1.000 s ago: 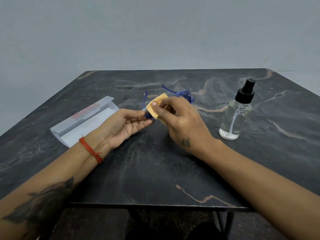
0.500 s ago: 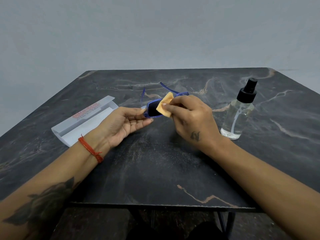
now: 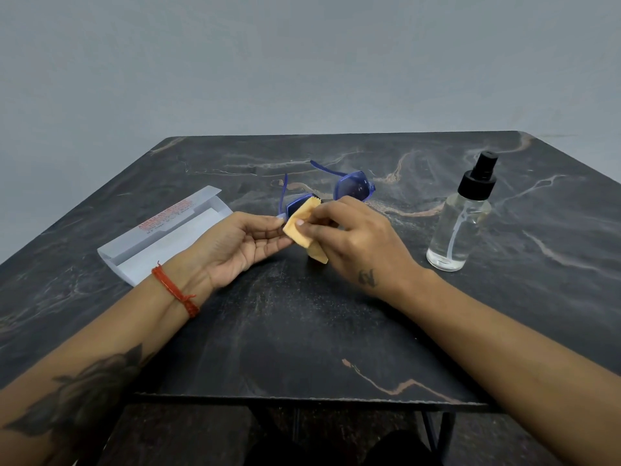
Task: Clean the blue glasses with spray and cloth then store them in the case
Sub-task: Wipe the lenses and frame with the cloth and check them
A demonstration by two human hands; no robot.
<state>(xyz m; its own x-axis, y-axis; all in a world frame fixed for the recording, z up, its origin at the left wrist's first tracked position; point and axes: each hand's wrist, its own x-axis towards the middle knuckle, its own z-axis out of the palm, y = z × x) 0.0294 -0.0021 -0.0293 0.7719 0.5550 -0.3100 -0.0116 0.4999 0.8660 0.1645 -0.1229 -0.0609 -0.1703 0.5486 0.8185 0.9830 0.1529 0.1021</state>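
Blue glasses (image 3: 351,190) at frame centre, above the bench (image 3: 302,331); left hand (image 3: 235,245) pinching one end, right hand (image 3: 356,237) pressing yellow cloth (image 3: 300,227) onto the left lens. Open case (image 3: 161,233) left, spray bottle (image 3: 462,220) right.

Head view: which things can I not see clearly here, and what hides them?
- Blue glasses, head view: the near lens is mostly covered by the orange cloth and the right hand.
- White case, head view: its red print is too small to read; the left hand and wrist overlap its near edge.
- Spray bottle, head view: liquid level unclear through clear glass.
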